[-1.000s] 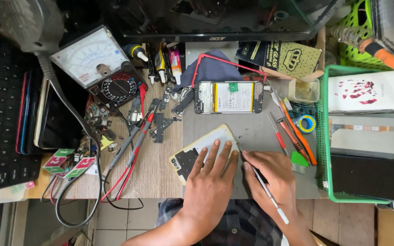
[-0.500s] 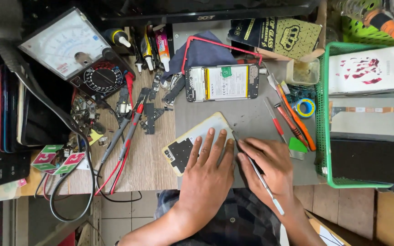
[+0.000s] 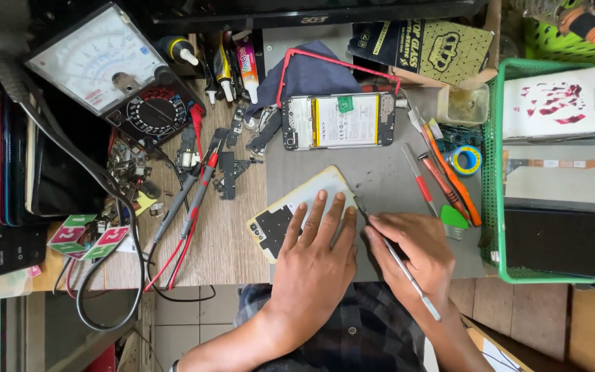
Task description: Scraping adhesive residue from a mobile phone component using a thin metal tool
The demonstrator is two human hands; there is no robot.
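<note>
On the phone cover (image 3: 290, 210), left hand (image 3: 315, 258) flat; right hand (image 3: 408, 251) grips spudger (image 3: 397, 258).

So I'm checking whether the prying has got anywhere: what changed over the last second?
Very little. The left hand still presses flat on the phone back panel, and the right hand still holds the thin metal pry tool with its tip at the panel's right edge. The opened phone and the meter stayed put.

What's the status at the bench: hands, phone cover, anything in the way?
Left hand flat on phone back cover. Right hand grips metal pry tool, tip at cover's edge. Opened phone lies apart; nothing blocking.
</note>
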